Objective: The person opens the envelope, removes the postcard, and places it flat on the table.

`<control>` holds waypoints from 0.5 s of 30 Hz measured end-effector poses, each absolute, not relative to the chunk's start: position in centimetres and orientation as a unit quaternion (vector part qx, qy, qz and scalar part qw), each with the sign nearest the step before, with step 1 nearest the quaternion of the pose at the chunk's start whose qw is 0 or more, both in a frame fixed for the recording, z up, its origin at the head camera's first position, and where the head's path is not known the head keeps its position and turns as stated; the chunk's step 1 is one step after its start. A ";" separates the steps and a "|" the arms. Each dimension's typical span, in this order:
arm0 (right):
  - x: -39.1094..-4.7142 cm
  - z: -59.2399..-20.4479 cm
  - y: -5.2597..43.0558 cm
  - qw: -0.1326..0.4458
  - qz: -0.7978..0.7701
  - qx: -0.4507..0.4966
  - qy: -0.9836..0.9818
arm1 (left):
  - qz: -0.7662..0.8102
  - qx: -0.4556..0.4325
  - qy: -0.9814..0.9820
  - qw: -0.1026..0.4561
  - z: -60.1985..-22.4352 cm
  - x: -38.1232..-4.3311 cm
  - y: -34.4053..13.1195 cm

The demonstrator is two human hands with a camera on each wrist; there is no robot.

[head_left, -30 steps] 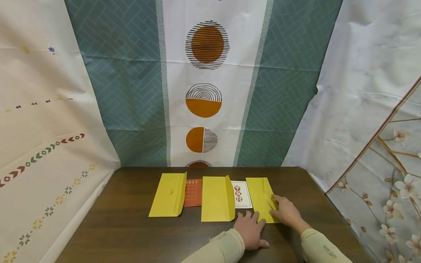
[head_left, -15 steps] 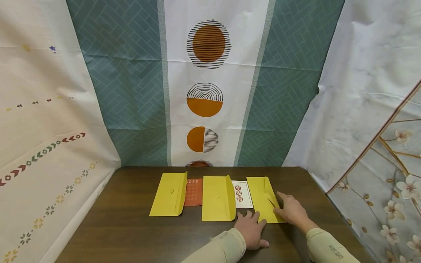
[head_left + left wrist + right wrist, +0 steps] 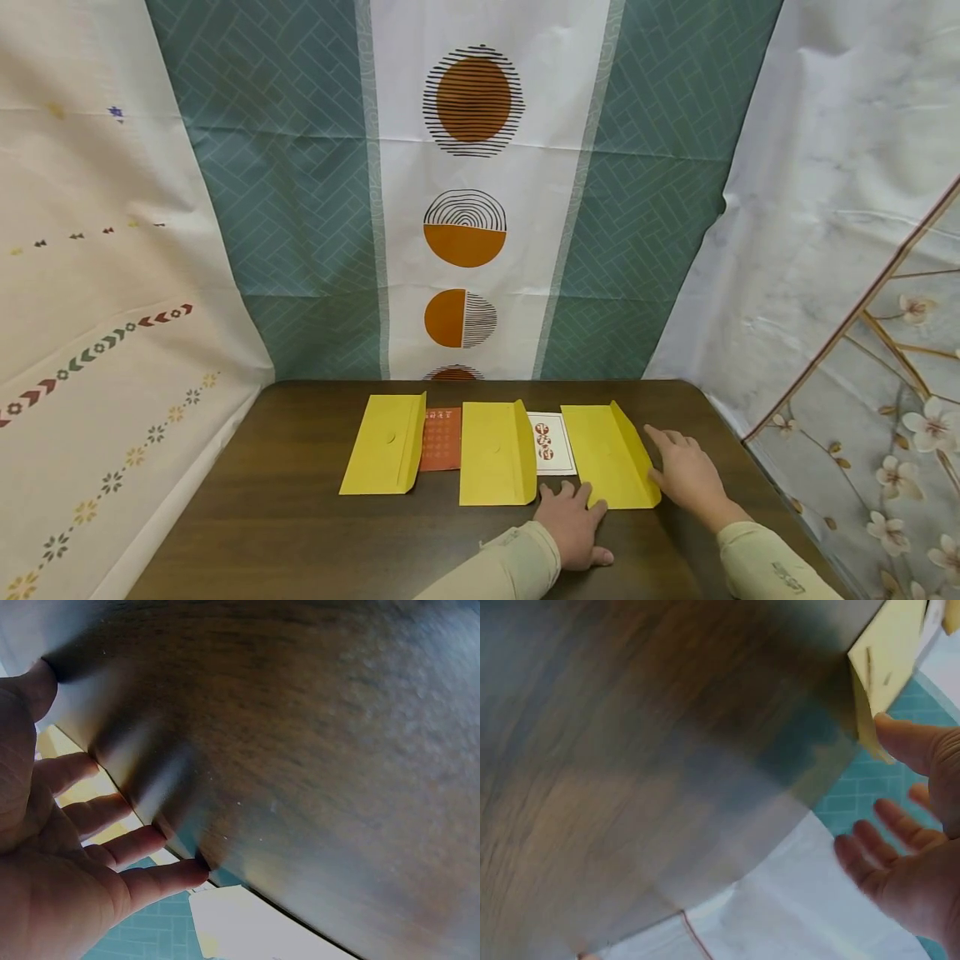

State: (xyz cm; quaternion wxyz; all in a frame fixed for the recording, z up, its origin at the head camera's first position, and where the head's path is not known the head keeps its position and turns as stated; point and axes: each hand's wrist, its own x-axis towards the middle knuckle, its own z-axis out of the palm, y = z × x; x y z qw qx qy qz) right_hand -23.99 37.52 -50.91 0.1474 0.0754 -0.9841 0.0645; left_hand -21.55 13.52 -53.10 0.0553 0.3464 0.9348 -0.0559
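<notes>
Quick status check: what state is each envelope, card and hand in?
Left envelope: flap raised
Red card: flat, printed side up
Middle envelope: flap raised
White card: flat, printed side up, left edge covered
Right envelope: flap raised
Left hand: fingers spread, palm down
Right hand: fingers extended, thumb by flap, contact unclear

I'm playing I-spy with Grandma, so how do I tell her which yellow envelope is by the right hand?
Start at the dark brown table and find the row of three yellow envelopes on it. Go right, past the white card, to the rightmost envelope, with the right hand beside its flap. Unlike the other two, no card shows along its right edge.
</notes>
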 end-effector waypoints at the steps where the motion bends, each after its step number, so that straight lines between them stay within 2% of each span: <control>1: -24.0 -51.0 37.6 0.158 0.054 0.092 -0.982 | -0.056 0.346 0.935 0.052 -53.1 -21.5 13.5; 6: -24.0 -51.5 37.9 0.164 0.027 0.153 -0.974 | -0.053 0.345 0.935 0.054 -53.0 -21.4 13.6; 15: -24.5 -52.5 38.6 0.157 0.030 0.176 -0.971 | -0.051 0.344 0.936 0.058 -52.6 -21.4 13.5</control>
